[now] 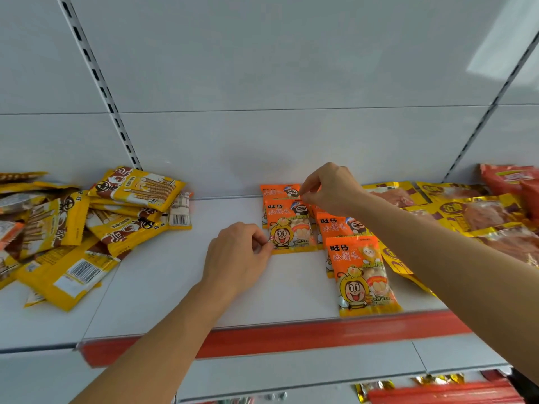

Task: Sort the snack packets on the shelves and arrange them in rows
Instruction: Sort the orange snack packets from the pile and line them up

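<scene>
Several orange snack packets lie flat on the white shelf (pixel 180 287). One orange packet (pixel 288 225) in the left column is held at two corners: my left hand (pixel 239 255) pinches its lower left corner and my right hand (pixel 329 191) pinches its upper right corner. Behind it lies another orange packet (pixel 278 191) against the back wall. To the right, a second column holds an orange packet (pixel 338 225) and a nearer orange packet (pixel 361 275) by the shelf's front edge.
A loose heap of yellow biscuit-stick packets (pixel 87 225) covers the shelf's left side. Yellow and red meat-snack packets (pixel 472 211) are piled at the right. A red price strip (pixel 291 336) runs along the front edge, with a lower shelf beneath it.
</scene>
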`<action>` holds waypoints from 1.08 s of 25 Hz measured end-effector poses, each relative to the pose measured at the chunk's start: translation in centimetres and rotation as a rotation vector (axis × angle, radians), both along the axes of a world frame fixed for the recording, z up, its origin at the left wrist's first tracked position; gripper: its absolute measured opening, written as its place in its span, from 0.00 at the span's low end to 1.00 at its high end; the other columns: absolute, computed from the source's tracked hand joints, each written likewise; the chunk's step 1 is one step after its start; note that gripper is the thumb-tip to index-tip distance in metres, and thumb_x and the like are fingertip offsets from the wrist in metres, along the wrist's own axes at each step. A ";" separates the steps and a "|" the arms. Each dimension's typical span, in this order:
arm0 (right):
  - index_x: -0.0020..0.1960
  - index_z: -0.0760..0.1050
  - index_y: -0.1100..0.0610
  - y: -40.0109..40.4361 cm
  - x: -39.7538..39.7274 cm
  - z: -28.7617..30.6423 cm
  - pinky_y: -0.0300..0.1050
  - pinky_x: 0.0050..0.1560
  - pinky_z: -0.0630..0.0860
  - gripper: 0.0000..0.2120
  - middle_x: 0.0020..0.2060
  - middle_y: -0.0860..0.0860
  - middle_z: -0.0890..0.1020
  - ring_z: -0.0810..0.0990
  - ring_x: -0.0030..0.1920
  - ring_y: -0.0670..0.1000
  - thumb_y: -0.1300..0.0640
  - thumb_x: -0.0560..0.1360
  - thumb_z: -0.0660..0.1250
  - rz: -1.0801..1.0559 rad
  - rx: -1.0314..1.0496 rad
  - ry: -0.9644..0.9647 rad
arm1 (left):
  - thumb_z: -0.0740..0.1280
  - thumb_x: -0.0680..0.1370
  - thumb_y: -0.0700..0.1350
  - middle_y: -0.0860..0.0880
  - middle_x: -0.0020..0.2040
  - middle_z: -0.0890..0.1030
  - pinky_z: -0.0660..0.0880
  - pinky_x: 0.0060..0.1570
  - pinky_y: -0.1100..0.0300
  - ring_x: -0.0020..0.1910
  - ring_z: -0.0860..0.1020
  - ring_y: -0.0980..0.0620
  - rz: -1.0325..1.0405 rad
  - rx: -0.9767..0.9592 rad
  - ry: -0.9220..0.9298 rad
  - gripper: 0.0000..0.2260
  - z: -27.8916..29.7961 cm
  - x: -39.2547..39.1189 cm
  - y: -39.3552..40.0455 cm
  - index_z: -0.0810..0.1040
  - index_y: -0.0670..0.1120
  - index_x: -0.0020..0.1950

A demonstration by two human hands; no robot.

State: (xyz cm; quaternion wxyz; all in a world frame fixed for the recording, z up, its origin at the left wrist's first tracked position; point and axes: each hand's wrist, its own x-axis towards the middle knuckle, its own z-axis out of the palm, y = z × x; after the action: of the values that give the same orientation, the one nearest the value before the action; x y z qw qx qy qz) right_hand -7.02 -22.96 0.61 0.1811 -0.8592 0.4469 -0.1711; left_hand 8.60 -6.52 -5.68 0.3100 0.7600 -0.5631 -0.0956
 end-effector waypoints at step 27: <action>0.67 0.74 0.49 21.2 34.0 0.9 0.56 0.61 0.72 0.20 0.57 0.52 0.78 0.73 0.62 0.57 0.51 0.76 0.67 0.545 -0.257 -0.058 | 0.66 0.77 0.51 0.44 0.60 0.78 0.74 0.55 0.41 0.62 0.75 0.39 0.476 -0.037 -0.442 0.18 6.4 36.1 20.6 0.74 0.49 0.66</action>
State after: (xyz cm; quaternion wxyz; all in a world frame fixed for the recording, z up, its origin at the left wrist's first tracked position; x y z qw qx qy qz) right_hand 26.95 -1.79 1.52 0.1229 -0.9581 0.1692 -0.1956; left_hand 44.66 14.07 0.69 0.2077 0.8670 -0.4249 0.1571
